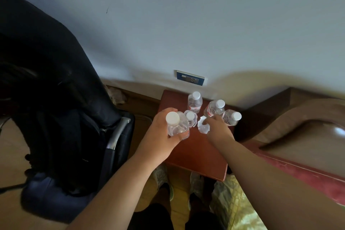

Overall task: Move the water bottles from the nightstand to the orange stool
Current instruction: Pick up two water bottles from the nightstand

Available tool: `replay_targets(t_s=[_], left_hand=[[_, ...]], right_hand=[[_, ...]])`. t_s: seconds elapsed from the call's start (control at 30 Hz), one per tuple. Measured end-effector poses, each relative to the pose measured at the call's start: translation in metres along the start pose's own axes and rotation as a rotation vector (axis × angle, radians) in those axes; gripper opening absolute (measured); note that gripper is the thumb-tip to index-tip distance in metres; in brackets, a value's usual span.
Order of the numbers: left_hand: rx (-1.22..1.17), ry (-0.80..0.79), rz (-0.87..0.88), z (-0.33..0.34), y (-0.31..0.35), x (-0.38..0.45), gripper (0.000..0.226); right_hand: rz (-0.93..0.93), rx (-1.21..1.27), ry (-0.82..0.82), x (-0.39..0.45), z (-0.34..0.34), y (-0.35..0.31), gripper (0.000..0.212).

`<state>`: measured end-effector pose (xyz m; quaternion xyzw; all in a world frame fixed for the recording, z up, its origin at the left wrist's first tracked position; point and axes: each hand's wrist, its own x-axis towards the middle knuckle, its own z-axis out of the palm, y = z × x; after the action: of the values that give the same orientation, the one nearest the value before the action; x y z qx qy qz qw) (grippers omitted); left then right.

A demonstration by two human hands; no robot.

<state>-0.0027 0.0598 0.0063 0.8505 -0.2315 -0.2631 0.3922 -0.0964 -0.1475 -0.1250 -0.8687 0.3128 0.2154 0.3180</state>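
Nightstand (196, 147) below wall socket (189, 77), left hand (164, 127) fingers wrapped round lifted water bottle (176, 126) above its left edge, right hand (217, 127) fingers curled on another bottle (203, 126), four bottles (194, 101) standing behind.

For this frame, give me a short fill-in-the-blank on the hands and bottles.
1. The left hand grips a bottle with a ____ cap.
2. The right hand reaches a bottle on the ____.
3. Above the nightstand, a ____ wall plate shows.

Missing: white; nightstand; blue
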Motion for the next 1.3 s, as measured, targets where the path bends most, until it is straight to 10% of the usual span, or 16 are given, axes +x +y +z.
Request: replay_targets(t_s=[0.4,0.9,1.3], left_hand=[[0.037,0.047,0.010,-0.021,0.025,-0.012,0.068],[0.079,0.156,0.244,-0.079,0.164,-0.085,0.066],[0.075,0.316,0.217,-0.106,0.198,-0.146,0.067]], right_hand=[[0.069,0.143,0.088,-0.062,-0.029,0.002,0.045],[-0.358,0.505,0.497,-0.241,-0.208,-0.086,0.032],[-0.642,0.604,0.361,-0.302,-0.245,-0.148,0.034]])
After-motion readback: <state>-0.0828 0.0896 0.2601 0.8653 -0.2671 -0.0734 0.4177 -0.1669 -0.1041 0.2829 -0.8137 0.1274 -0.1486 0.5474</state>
